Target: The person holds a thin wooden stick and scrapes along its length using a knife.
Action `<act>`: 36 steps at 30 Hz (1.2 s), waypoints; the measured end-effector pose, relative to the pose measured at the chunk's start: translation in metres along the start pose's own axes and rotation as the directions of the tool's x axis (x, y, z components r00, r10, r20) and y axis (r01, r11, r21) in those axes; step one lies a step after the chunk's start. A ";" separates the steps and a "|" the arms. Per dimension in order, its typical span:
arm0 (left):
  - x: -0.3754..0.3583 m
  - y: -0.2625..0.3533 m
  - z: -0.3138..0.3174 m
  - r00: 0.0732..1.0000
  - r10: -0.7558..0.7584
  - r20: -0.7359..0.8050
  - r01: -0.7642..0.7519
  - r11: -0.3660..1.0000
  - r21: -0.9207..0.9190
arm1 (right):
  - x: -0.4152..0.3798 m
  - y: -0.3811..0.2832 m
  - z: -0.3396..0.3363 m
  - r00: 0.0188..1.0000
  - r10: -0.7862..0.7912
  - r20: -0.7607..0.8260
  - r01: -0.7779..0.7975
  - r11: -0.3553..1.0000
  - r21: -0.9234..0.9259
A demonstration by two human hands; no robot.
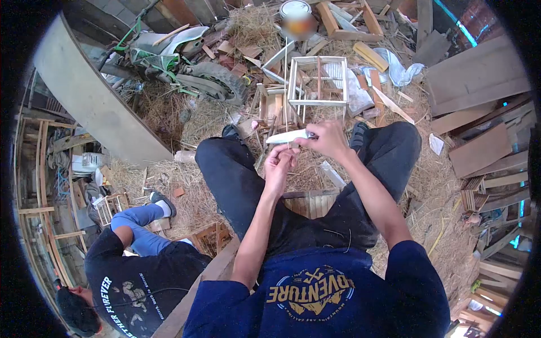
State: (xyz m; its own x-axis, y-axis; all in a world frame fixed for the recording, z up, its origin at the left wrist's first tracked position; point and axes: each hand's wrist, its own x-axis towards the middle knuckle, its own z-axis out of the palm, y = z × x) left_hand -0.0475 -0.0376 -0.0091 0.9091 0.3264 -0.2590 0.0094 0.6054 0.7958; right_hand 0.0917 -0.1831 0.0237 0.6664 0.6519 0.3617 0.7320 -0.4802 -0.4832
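Note:
My right hand [328,141] is closed around the handle of a knife with a broad, pale blade [286,137] that points left. Just below the blade, my left hand [280,166] pinches a long, thin wooden strip [285,84], which runs away from me past the knife. The blade lies across the strip in this view, close over my left fingers. Both hands are held between my bent knees. Beyond them stands a small frame of pale wooden sticks [318,103].
Straw and wood scraps cover the ground. Left are a leaning board [96,90] and a motorcycle wheel [220,81]. A person in a black shirt [141,281] sits close at my left. Ahead are a bucket [295,9] and wooden tray [355,32]; planks [479,76] lean right.

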 end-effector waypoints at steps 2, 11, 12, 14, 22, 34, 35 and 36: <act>-0.006 0.004 0.007 0.999 -0.022 -0.050 0.022 1.000 -0.003 | -0.003 -0.002 0.012 0.998 -0.051 0.030 0.050 0.998 0.046; 0.002 -0.008 -0.004 0.999 -0.020 -0.041 0.020 1.000 -0.009 | -0.002 -0.010 0.017 0.992 -0.075 0.105 0.063 0.992 0.110; 0.003 -0.007 -0.002 0.996 -0.045 -0.073 0.043 0.999 -0.031 | -0.003 -0.010 0.016 0.991 -0.070 0.116 0.056 0.992 0.115; 0.003 -0.005 -0.005 0.995 -0.084 -0.049 0.081 0.995 -0.056 | -0.002 -0.009 0.017 0.989 -0.062 0.135 0.045 0.991 0.126; -0.002 0.006 -0.008 0.991 -0.120 0.061 0.124 0.990 -0.063 | 0.001 -0.004 0.009 0.989 -0.145 0.036 0.140 0.983 0.118; -0.002 0.019 -0.001 0.977 -0.166 0.136 0.172 0.985 -0.031 | 0.002 0.000 -0.002 0.984 -0.177 -0.011 0.177 0.984 -0.007; -0.002 0.019 -0.002 0.976 -0.162 0.144 0.170 0.985 -0.042 | 0.002 0.001 -0.001 0.984 -0.175 -0.009 0.175 0.984 -0.016; -0.002 0.019 -0.002 0.976 -0.158 0.152 0.167 0.984 -0.054 | 0.002 0.002 -0.003 0.989 -0.149 0.004 0.149 0.989 -0.017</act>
State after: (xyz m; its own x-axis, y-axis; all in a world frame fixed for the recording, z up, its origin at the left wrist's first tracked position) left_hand -0.0497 -0.0253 0.0055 0.9489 0.1126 -0.2949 0.1391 0.6895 0.7108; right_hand 0.0946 -0.1842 0.0257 0.5492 0.7188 0.4262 0.8255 -0.3873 -0.4105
